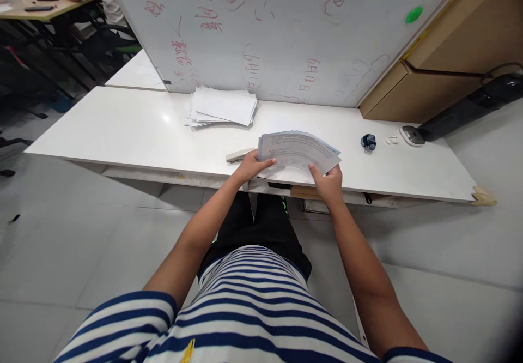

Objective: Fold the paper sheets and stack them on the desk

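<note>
**Printed sheets (pixel 300 147) over a white tabletop (pixel 134 126)**

Left hand (pixel 250 167) and right hand (pixel 328 182) grip them at frame centre. A red-lettered whiteboard (pixel 269 36) stands at the top; a paper stack (pixel 224 107) lies upper-left of centre. The left hand partly covers a stapler-like object (pixel 236 157); cardboard boxes (pixel 461 30) stand upper right.

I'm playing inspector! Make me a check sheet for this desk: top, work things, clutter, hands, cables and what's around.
Surface: glossy white table, light reflecting off it.
Job's things: curved, printed white paper, held up; untidy stack of white paper sheets; long off-white stapler-like tool.
Clutter: small dark-blue blocky object, small white curved piece.
Hands: left hand and right hand grip the printed paper.
Cables: nothing seen.
Surroundings: whiteboard with red writing, brown cardboard boxes.
</note>
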Available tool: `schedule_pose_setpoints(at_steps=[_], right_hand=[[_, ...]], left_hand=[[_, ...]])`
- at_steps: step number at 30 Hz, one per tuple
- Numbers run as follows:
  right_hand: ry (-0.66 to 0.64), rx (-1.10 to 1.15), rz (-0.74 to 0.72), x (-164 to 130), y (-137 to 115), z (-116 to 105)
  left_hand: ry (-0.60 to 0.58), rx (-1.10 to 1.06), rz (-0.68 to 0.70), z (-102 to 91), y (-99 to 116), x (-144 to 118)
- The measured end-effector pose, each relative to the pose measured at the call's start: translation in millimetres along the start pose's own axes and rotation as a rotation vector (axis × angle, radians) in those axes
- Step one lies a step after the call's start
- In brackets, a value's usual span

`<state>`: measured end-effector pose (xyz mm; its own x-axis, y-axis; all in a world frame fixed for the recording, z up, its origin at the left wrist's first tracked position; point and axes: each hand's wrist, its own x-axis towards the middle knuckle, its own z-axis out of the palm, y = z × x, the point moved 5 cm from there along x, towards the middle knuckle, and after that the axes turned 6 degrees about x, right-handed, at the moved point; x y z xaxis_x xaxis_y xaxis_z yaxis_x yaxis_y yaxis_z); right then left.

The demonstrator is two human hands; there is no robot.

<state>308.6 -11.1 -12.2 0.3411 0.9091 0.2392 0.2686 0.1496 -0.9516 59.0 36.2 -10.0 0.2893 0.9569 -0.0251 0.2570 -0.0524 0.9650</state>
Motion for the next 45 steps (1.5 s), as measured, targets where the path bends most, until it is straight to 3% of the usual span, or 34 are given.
schedule_pose_setpoints(at_steps=[9, 17, 22, 25, 28, 30, 32, 34, 37, 41, 45], right_hand=[[-0.063, 0.272, 0.124, 10, 26, 0], [-0.088, 0.255, 0.184, 6, 38, -4], [-0.125, 0.179, 0.204, -4, 31, -3], [-0.08, 0.047, 0.251, -8, 27, -12], [-0.048, 0.026, 0.311, -8, 26, -21], [-0.07, 0.094, 0.38, -5, 26, -20], [-0.135, 0.124, 0.469, -2, 23, -11], [-0.205, 0.081, 0.532, 3, 20, 1], [-0.247, 0.015, 0.542, 14, 15, 20], [-0.262, -0.027, 0.527, 33, 18, 31], [-0.25, -0.039, 0.533, 44, 26, 25]], left_hand=[[0.045, -0.049, -0.043, 12.5, -4, -5], [0.028, -0.035, 0.009, 17.1, -3, -7], [0.024, 0.005, 0.021, 19.0, 7, -16], [0.077, 0.09, 0.088, -2.0, 29, -25], [0.341, 0.117, 0.113, -50.1, 41, -25], [0.48, 0.188, 0.062, -79.8, 35, -17], [0.505, 0.425, -0.029, -96.4, 20, -3], [0.443, 0.698, -0.203, -101.1, -3, 10], [0.365, 0.898, -0.353, -97.2, -28, 21], [0.321, 0.933, -0.34, -92.5, -37, 23], [0.267, 0.926, -0.288, -94.4, -40, 23]])
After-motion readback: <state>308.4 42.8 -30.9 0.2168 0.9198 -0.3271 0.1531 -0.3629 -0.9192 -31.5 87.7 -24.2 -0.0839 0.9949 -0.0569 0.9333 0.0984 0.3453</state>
